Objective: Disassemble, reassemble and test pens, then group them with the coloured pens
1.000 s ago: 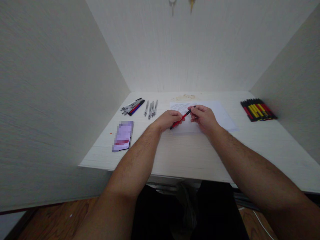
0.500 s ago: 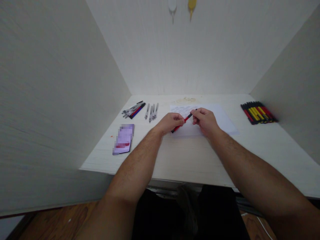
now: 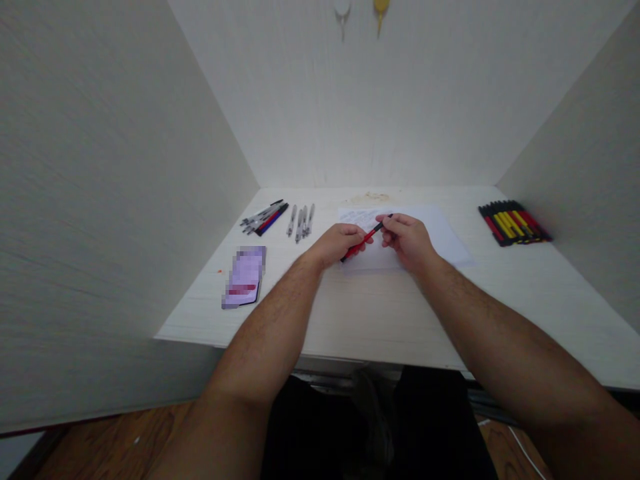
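A red pen with black ends point(image 3: 369, 235) slants between my hands over white paper point(image 3: 440, 233) with handwriting at its upper left. My left hand point(image 3: 341, 245) is closed on the pen's red lower part, the black end sticking out toward the lower left. Thumb and fingers of my right hand point(image 3: 407, 240) pinch its black upper end.
Several clear pens point(image 3: 301, 223) lie left of the paper, beside a pile of grey, red, blue and black pens point(image 3: 265, 218). Nearer the left edge is a phone point(image 3: 245, 277). A row of red, yellow and black pens point(image 3: 513, 223) lies at the right wall.
The view has shifted slightly. My left hand's fingers have shifted a little on the pen, showing more of its red part; both hands still hold it.
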Motion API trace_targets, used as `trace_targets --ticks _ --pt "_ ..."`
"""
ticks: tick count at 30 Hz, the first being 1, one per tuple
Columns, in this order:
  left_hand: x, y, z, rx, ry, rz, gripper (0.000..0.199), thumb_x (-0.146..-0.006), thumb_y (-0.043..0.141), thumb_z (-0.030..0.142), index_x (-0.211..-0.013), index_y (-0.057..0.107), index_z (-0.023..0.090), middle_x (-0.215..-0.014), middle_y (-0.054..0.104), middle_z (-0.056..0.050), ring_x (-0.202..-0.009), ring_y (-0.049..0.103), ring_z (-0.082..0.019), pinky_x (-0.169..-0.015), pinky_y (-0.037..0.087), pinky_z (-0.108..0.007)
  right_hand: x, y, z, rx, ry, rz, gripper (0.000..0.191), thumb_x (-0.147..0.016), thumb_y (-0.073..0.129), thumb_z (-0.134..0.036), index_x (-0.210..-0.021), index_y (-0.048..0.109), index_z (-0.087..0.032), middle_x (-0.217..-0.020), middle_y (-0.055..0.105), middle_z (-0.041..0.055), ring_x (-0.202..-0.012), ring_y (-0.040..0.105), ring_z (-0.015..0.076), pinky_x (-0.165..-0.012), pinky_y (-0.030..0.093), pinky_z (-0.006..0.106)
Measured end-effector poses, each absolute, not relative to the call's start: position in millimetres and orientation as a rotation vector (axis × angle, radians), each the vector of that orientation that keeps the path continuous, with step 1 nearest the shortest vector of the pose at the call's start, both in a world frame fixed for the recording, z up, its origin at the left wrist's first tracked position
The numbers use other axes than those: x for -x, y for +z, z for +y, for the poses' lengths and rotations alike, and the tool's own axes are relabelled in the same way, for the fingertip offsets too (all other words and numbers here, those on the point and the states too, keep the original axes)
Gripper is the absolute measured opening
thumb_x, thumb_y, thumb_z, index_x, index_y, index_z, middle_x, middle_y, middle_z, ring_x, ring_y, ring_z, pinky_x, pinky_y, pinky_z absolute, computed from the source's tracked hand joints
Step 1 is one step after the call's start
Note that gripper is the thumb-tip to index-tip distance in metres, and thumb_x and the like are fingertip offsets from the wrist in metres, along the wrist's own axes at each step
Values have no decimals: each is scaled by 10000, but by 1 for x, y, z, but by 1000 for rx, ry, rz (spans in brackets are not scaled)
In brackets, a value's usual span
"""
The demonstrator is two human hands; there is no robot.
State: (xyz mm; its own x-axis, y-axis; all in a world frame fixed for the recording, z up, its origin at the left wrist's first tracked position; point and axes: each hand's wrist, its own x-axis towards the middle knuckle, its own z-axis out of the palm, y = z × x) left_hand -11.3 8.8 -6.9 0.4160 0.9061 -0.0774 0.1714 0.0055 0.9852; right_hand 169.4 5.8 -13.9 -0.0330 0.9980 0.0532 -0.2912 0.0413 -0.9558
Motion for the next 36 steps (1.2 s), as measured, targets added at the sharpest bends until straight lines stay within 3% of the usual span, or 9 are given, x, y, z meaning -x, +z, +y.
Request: trace_targets --ticks 10,19,30,36 --pt "12 -6 8 -1578 759 1025 168 -777 649 305 -786 639 137 -591 564 28 -458 438 -56 -451 311 -204 -169 -16 7 935 1277 -1057 285 -648 803 -346 -604 575 -183 -495 529 -39 -445 472 75 -450 399 216" --pt "11 -8 7 -1596 814 1051 186 -737 688 320 -778 628 148 -557 545 38 -456 428 -61 -449 296 -205 -170 -21 11 964 1207 -1089 375 -670 797 -417 -572 512 -194 -481 513 -47 -424 454 70 -441 374 216" --pt "10 -10 11 -1506 811 1015 274 -769 652 352 -905 734 129 -657 611 -14 -482 459 -71 -451 323 -213 -172 -17 11 896 1355 -1074 324 -673 780 -441 -837 700 -173 -539 505 -56 -470 447 68 -462 404 218" --pt "9 -6 8 -1531 766 1006 219 -775 644 339 -830 715 140 -630 590 -6 -453 443 -63 -431 310 -209 -171 -13 10 911 1368 -1080 306 -671 784 -439 -793 690 -175 -535 509 -58 -446 449 65 -441 390 220"
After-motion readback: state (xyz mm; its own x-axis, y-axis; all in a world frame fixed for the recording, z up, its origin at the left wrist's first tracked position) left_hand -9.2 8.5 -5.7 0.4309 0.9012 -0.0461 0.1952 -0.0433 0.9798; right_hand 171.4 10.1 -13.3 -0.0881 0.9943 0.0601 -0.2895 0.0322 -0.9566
